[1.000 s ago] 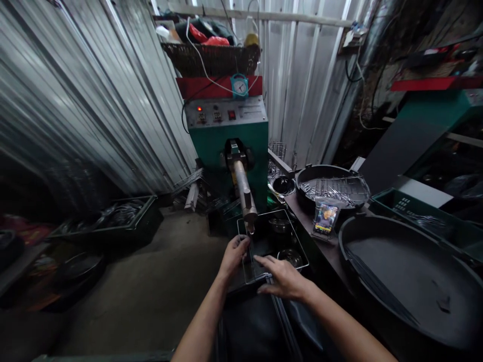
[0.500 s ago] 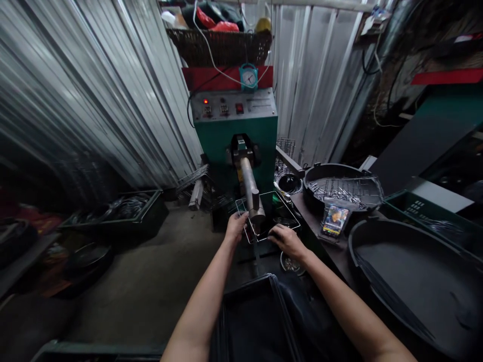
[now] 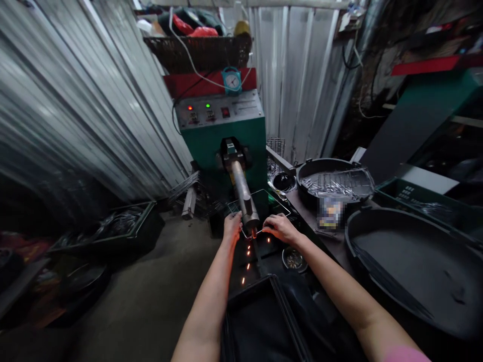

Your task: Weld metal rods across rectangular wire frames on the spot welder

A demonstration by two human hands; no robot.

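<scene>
"Orange sparks (image 3: 248, 251) fall at centre frame, below the metal arm (image 3: 243, 193) of a green machine (image 3: 222, 131). Two bare hands work at its glowing tip."

"What do they grip?"

"One thin wire frame (image 3: 277, 199), at centre, encircling the arm's outline. The left hand (image 3: 233, 227) pinches its left side, the right hand (image 3: 281, 228) its near edge, with a corner of wire right at the glow."

"And the step?"

"Welding that corner, by all appearances; red and green lamps shine on the control panel (image 3: 245, 106). The next move seems to call for steady fingers until the glow dies, then easing the wire clear."

"Anything in the way?"

"Chiefly the arm, which hides part of the wire. A black tray (image 3: 260, 322) occupies lower centre, just below the sparks, and a small bowl (image 3: 284, 258) of bits sits near the right forearm (image 3: 334, 281)."

"Farther out?"

"At right, a large dark basin (image 3: 400, 241) holds thin rods (image 3: 388, 279); behind it, a second basin (image 3: 302, 190) carries wire pieces. A green crate (image 3: 141, 221) stands at left, a teal clock (image 3: 231, 80) hangs at upper centre."
</scene>
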